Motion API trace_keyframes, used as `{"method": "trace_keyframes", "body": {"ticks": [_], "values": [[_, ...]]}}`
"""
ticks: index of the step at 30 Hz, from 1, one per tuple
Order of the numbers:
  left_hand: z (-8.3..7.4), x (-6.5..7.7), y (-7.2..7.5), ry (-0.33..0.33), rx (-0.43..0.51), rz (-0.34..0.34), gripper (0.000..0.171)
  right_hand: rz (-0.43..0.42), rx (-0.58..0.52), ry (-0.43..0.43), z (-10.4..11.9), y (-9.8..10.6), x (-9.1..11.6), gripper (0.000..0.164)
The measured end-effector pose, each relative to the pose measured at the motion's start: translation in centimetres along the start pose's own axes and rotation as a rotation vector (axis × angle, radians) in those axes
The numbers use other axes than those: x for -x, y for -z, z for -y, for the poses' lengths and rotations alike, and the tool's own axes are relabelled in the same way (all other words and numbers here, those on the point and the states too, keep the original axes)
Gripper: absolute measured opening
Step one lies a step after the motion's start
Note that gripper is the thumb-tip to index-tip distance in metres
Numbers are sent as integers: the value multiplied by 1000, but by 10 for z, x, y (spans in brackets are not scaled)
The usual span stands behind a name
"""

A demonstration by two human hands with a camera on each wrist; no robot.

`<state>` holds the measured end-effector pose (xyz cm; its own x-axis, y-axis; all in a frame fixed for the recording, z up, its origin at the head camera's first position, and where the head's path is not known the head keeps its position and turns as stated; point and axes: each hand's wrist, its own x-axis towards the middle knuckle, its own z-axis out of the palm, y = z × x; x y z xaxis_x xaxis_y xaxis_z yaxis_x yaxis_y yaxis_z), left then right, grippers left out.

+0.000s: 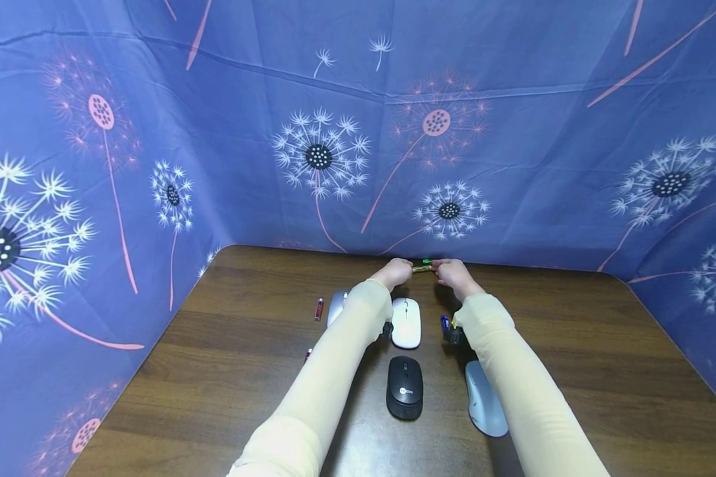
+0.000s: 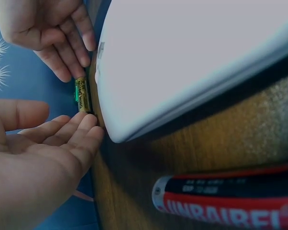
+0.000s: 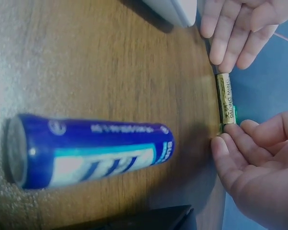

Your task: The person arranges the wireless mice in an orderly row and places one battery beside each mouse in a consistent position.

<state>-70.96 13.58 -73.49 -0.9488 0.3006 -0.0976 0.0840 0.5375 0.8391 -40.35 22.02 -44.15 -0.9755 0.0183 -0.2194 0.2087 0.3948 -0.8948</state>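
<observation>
At the far edge of the table, a gold battery [image 1: 421, 269] lies crosswise between my two hands. My left hand [image 1: 394, 272] has its extended fingertips at one end of it, palm up in the left wrist view. The fingertips of my right hand [image 1: 453, 275] are at the other end, its fingers loosely extended. "GUANG MING" reads along the gold battery [image 3: 225, 98] in the right wrist view. Just behind it, against the cloth, is a small green object [image 1: 427, 261], mostly hidden in both wrist views.
A white mouse [image 1: 406, 322], a black mouse [image 1: 404, 387] and a grey-blue mouse [image 1: 483, 401] stand between my arms. My left arm partly covers a silver mouse [image 1: 336, 306]. Red batteries [image 1: 319, 309] lie left, a blue battery [image 1: 444, 323] right. Blue cloth [image 1: 382, 225] hangs behind.
</observation>
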Motion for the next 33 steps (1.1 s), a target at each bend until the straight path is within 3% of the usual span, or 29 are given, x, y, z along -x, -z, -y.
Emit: {"method": "trace_keyframes", "body": {"ticks": [1,2,5,6,8,11,12,13,15,19,26,27,30,31,33], "values": [[-19,29,11,-3,10,0,55,-2,-6,1,0,0,1,57],[-28,41,16,0,21,0,54,1,-8,1,1,-1,2,56],[-88,125,46,7,35,-12,44,0,-14,-4,3,-1,3,55],[-116,164,58,28,31,-23,33,-3,-17,-8,3,0,3,54],[-141,198,69,44,50,-58,22,-12,-20,-2,0,1,-1,51],[-164,230,78,62,67,-94,30,-16,-64,32,-12,5,-14,46],[-168,236,80,70,93,-101,33,-19,-72,34,-14,6,-17,45],[-158,225,78,59,132,-102,33,-21,-78,33,-15,7,-19,44],[-160,230,81,71,179,-90,34,-25,-87,29,-15,6,-19,44],[-161,232,84,108,250,-75,33,-24,-66,-9,-2,2,-3,46],[-160,226,83,133,231,-148,24,-31,-154,-78,10,-1,9,41],[-165,231,84,146,195,-166,24,-38,-175,-85,10,0,9,40],[-181,253,94,174,219,-168,19,-44,-219,-95,9,1,9,39],[-184,259,97,151,229,-183,19,-40,-234,-95,8,1,9,39],[-203,285,108,174,239,-180,19,-34,-257,-101,8,1,9,38]]}}
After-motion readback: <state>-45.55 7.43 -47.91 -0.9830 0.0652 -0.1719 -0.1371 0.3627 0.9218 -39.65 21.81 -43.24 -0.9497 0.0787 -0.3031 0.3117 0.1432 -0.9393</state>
